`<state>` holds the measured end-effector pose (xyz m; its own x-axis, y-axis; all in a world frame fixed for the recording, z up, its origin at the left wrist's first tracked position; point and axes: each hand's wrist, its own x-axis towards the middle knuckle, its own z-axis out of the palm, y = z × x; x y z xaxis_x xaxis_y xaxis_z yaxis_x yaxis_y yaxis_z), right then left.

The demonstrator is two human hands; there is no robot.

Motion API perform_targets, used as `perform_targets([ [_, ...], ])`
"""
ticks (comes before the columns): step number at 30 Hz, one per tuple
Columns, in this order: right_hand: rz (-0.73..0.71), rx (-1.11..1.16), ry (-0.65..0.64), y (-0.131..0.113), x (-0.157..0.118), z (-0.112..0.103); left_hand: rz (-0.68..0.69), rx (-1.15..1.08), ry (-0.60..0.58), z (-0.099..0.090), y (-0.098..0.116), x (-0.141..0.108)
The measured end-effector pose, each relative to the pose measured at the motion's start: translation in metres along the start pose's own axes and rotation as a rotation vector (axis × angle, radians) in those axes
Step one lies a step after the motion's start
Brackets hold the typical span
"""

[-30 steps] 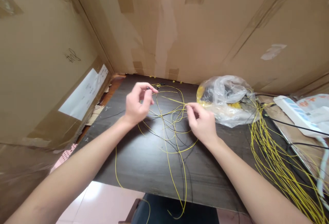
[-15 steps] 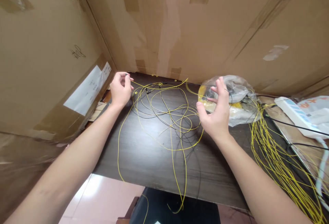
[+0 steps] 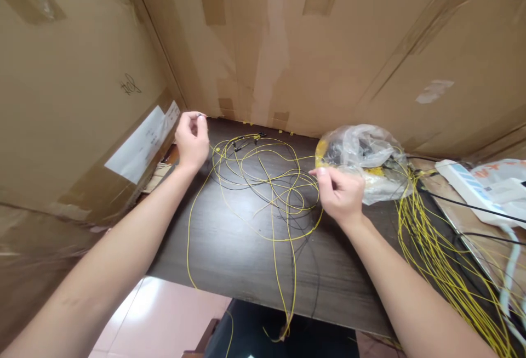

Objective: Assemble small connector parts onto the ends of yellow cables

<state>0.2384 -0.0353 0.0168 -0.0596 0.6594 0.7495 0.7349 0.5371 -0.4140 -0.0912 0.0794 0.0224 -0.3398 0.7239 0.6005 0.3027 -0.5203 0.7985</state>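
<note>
Over the far left of the dark tabletop point(image 3: 246, 259), my left hand point(image 3: 192, 141) is closed in a pinch. A small dark piece point(image 3: 200, 115) shows between its thumb and forefinger, too small to name. My right hand point(image 3: 340, 191) is closed too, thumb against curled fingers, at the right side of the loose loops. Whatever it pinches is hidden or too thin to make out. Between the hands lie tangled thin yellow wires point(image 3: 273, 193) with some black strands. Small black connectors point(image 3: 236, 147) sit at their far end. Two yellow strands hang over the front edge.
A clear plastic bag point(image 3: 373, 149) with yellow material lies behind my right hand. A thick bundle of yellow wires point(image 3: 431, 248) runs down the right side, near a white power strip point(image 3: 472, 191). Cardboard walls point(image 3: 263, 45) rise at the back and left.
My right hand was open with fingers spread and has closed, lower down. My left hand keeps its pinch. The yellow strand that stretched rightward from my left hand no longer shows there.
</note>
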Motion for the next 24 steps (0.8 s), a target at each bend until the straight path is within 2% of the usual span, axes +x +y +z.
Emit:
perform_targets([
  [3, -0.036, 0.009, -0.008, -0.011, -0.004, 0.006, 0.108, -0.01, -0.051, 0.011, 0.024, -0.016],
  [5, -0.025, 0.035, -0.048, -0.015, -0.006, 0.009, 0.071, -0.134, -0.188, 0.018, 0.042, -0.028],
  [6, -0.015, 0.055, -0.09, -0.017, -0.007, 0.011, 0.011, -0.229, -0.273, 0.022, 0.051, -0.035],
  [11, 0.076, 0.214, -0.414, -0.025, -0.012, 0.018, -0.51, -0.747, -0.787, 0.03, 0.089, -0.068],
  [14, 0.112, 0.315, -0.502, -0.03, -0.018, 0.023, -0.846, -0.994, -1.122, 0.028, 0.095, -0.084],
  [16, 0.094, 0.326, -0.534, -0.033, -0.022, 0.026, -0.971, -1.091, -1.278, 0.027, 0.094, -0.09],
  [17, 0.067, 0.312, -0.542, -0.033, -0.024, 0.027, -0.996, -1.119, -1.32, 0.027, 0.092, -0.091],
  [19, -0.006, 0.279, -0.531, -0.035, -0.026, 0.029, -1.015, -1.147, -1.323, 0.027, 0.089, -0.09],
  [22, -0.07, 0.305, -0.466, -0.04, -0.026, 0.03, -1.084, -1.168, -1.195, 0.027, 0.083, -0.083],
  [24, -0.026, 0.383, -0.447, -0.044, -0.023, 0.029, -1.138, -1.179, -1.106, 0.026, 0.08, -0.076],
])
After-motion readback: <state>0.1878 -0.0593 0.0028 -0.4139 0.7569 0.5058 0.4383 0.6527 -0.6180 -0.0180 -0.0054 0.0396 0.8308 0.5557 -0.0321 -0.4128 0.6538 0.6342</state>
